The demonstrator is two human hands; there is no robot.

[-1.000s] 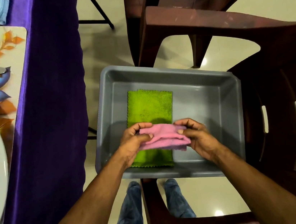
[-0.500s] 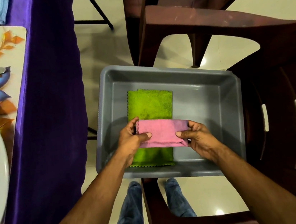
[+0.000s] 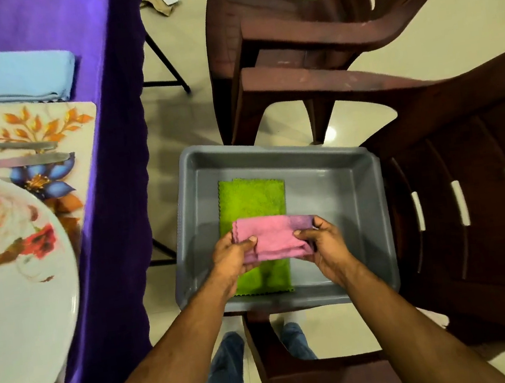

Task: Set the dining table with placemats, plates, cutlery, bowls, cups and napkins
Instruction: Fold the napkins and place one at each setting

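Both hands hold a folded pink napkin [image 3: 274,236] above the gray tub [image 3: 352,178]. Left hand [image 3: 232,256]: grip closed on the napkin's left end, thumb on top, fingers curled beneath. Right hand [image 3: 327,242]: grip closed on the right end, thumb lying over the top fold, fingers tucked under. The napkin is held clear of the tub floor, over the near-left part of the tub.

Inside the tub: a green napkin [image 3: 252,201] lies flat along the left half, long side running from far wall to near wall; its middle is covered by the pink napkin and the hands. The right half of the tub floor shows bare gray plastic.

The tub rests on the seat of a dark brown plastic chair [image 3: 470,194]. A second brown chair [image 3: 289,41] stands just beyond the tub's far rim.

Tabletop [image 3: 104,146] at left, covered in purple cloth. Near its right edge: a floral placemat [image 3: 74,118] carrying a white flowered plate [image 3: 16,286], with a fork [image 3: 7,145] and a knife [image 3: 25,160] side by side on the mat's far portion. A folded light-blue napkin [image 3: 14,76] lies on the cloth just past the mat's far edge.
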